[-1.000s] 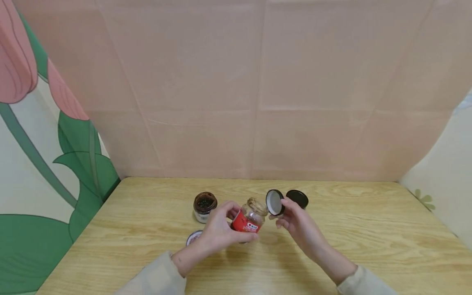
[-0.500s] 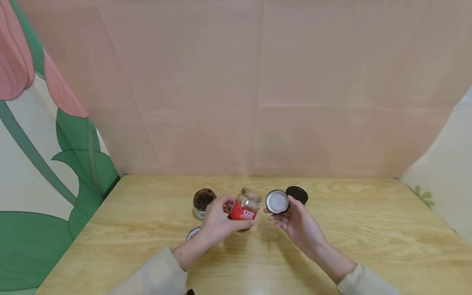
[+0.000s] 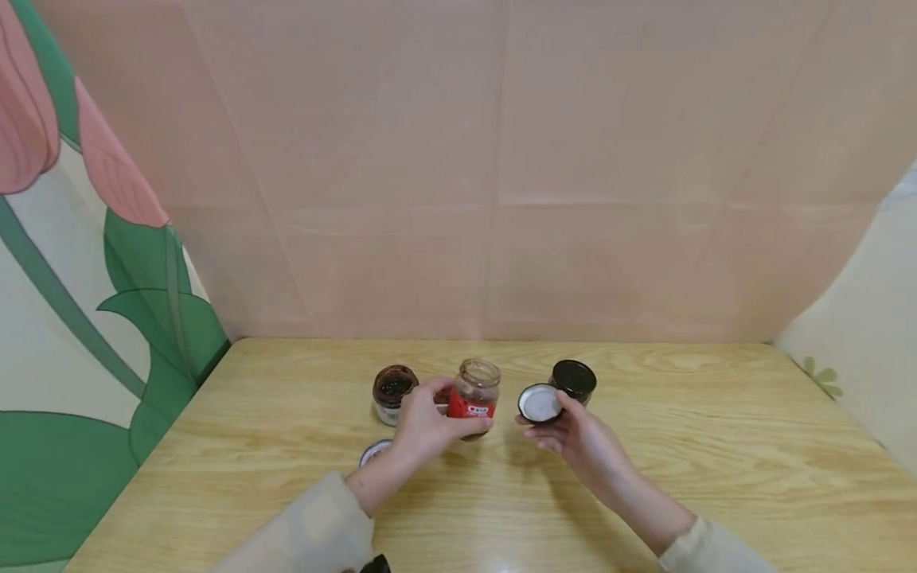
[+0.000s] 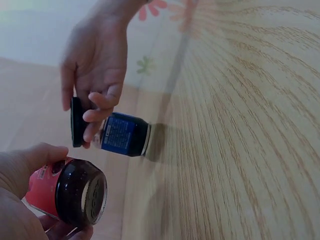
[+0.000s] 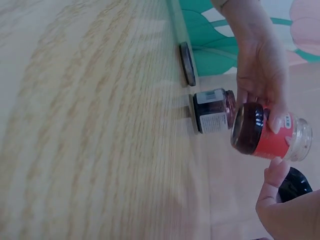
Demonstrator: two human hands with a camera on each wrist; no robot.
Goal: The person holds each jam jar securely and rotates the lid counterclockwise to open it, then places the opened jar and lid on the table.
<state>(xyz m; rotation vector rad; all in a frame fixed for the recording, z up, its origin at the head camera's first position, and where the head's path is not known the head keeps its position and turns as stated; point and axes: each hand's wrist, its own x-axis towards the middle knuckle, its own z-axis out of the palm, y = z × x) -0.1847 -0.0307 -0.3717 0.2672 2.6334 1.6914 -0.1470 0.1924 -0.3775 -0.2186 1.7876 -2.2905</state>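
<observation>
My left hand grips an open glass jar with a red label, held upright just off the wooden table. The left wrist view shows that jar's dark base, and the right wrist view shows the red-label jar from the side, clear of the table. My right hand pinches a round lid with its white inside facing up, just right of the jar. In the left wrist view the lid is edge-on between the right hand's fingers.
A jar with a black lid and blue label stands behind the right hand. An open jar of dark contents stands left of the held jar. A loose lid lies on the table by my left wrist. A pink backdrop rises behind.
The red-label jar has gone from tilted toward the lid to upright and slightly left. The right hand has lowered the lid and turned its white inside upward.
</observation>
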